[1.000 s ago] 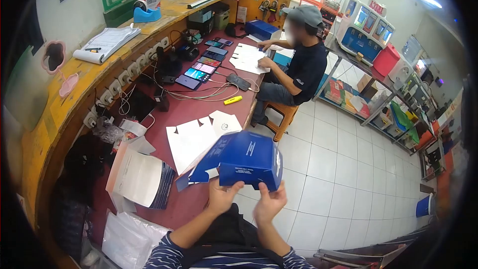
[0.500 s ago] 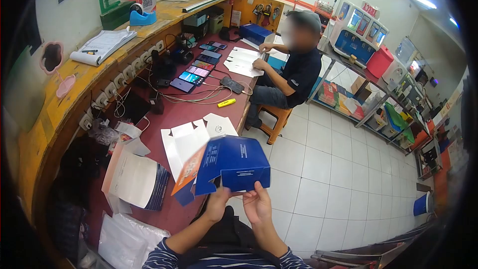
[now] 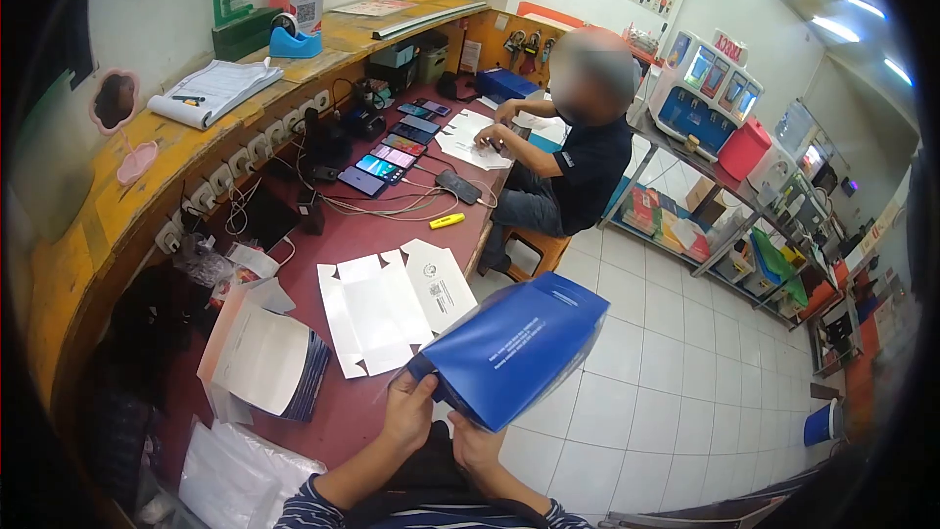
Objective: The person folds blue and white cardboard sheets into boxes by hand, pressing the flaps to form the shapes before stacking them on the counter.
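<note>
A blue printed cardboard box (image 3: pixel 524 345) is held up over the table's edge, tilted, with its printed panel facing up. My left hand (image 3: pixel 408 411) grips its left end, thumb on the flap. Under its lower edge, my right hand (image 3: pixel 477 446) holds the near corner, its fingertips partly hidden by the cardboard. A flat, white, cut cardboard sheet (image 3: pixel 377 304) lies on the red table (image 3: pixel 343 235) just beyond my hands. Left of my forearm is a stack of curved cardboard sheets (image 3: pixel 264 358), white on top with blue edges.
A seated person (image 3: pixel 597 152) handles a white sheet (image 3: pixel 470 140) farther along the table. Phones (image 3: pixel 382 165), cables and a yellow highlighter (image 3: pixel 446 220) lie between us. Plastic bags (image 3: pixel 235 475) are at the lower left. A yellow ledge (image 3: pixel 108 225) runs along the left.
The blue cardboard has turned and moved right, hiding its orange panel and uncovering more of the white sheet. My hands have shifted left and down with it. The seated person's hands have moved.
</note>
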`<state>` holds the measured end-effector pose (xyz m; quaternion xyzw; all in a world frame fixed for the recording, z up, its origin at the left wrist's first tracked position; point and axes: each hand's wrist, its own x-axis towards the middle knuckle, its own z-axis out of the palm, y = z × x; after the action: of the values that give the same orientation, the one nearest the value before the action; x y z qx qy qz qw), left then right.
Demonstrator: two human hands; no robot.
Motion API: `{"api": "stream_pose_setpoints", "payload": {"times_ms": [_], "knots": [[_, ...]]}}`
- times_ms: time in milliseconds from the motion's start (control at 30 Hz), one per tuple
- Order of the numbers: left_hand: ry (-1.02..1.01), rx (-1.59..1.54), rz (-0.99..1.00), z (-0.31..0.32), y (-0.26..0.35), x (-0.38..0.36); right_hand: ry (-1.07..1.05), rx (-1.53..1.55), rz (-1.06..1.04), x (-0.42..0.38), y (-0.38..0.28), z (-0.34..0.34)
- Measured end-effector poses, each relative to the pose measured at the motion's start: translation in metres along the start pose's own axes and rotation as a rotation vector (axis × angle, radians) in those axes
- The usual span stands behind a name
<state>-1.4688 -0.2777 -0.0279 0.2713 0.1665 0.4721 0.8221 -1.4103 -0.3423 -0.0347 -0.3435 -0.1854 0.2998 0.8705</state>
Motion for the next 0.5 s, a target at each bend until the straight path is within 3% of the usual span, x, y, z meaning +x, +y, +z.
{"api": "stream_pose_setpoints", "payload": {"times_ms": [67, 133, 233, 333, 400, 433, 467, 500], "knots": [[0.000, -0.007, -0.030, -0.006, 0.006, 0.000, -0.060, -0.111, -0.003, 0.006, -0.001, -0.015], [0.054, -0.159, -0.317, -0.005, 0.015, -0.003, -0.163, -0.318, 0.060, 0.010, -0.004, -0.029], [-0.019, -0.176, -0.309, 0.009, 0.018, -0.007, -0.043, -0.287, 0.039, 0.005, 0.010, -0.016], [0.045, -0.094, -0.359, -0.002, 0.013, 0.002, 0.004, -0.264, 0.005, 0.008, 0.020, -0.020], [0.073, -0.209, -0.452, -0.003, 0.020, 0.002, -0.314, -0.606, -0.004, 0.011, 0.021, -0.038], [0.099, -0.324, -0.549, -0.004, 0.024, 0.003, -0.595, -1.266, -0.415, 0.017, 0.009, -0.041], [0.095, -0.325, -0.550, -0.012, 0.026, 0.005, -0.594, -1.269, -0.418, 0.020, 0.009, -0.048], [0.081, -0.301, -0.569, -0.025, 0.028, 0.009, -0.733, -1.351, -0.504, 0.022, 0.015, -0.063]]}}
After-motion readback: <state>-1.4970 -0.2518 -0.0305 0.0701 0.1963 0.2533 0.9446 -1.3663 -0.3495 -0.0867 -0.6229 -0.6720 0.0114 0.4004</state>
